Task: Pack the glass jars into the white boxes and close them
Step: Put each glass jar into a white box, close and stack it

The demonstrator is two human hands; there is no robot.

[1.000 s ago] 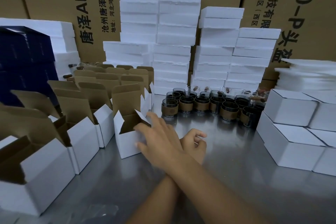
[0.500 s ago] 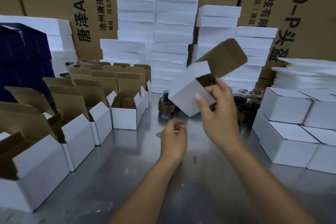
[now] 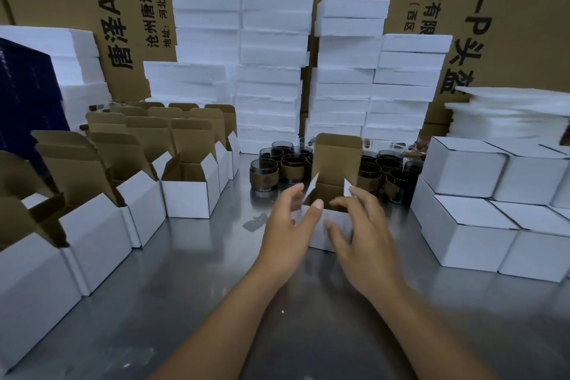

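An open box [image 3: 334,188] stands on the metal table [image 3: 185,302] straight in front of the person, its brown lid flap upright and its two small side flaps sticking up. No jar shows inside it, though the bottom is partly hidden. The left hand [image 3: 290,225] brackets the box's near left corner, thumb lying up the front wall and fingers reaching to the left side flap. Blur hides whether it pinches the card or only steadies it. The right hand [image 3: 364,237] is spread wide with relaxed fingers, its thumb against the front wall and its fingertips near the rim, holding nothing. The glass jars [image 3: 291,165], dark with brown bands, stand in a cluster just behind the box, none of them in a hand. To the right the closed boxes [image 3: 462,170] are stacked in two layers, so a first batch looks packed and shut, although their contents cannot be seen. To the left the rows of empty boxes [image 3: 191,191] wait with lids raised, and they outnumber the closed ones. Judged from this, the job is in its early part: this box needs its jar, then its flaps tucked and its lid folded down, and many jars and boxes remain after it. White foam stacks [image 3: 268,71] and printed cartons [image 3: 132,9] fill the background.
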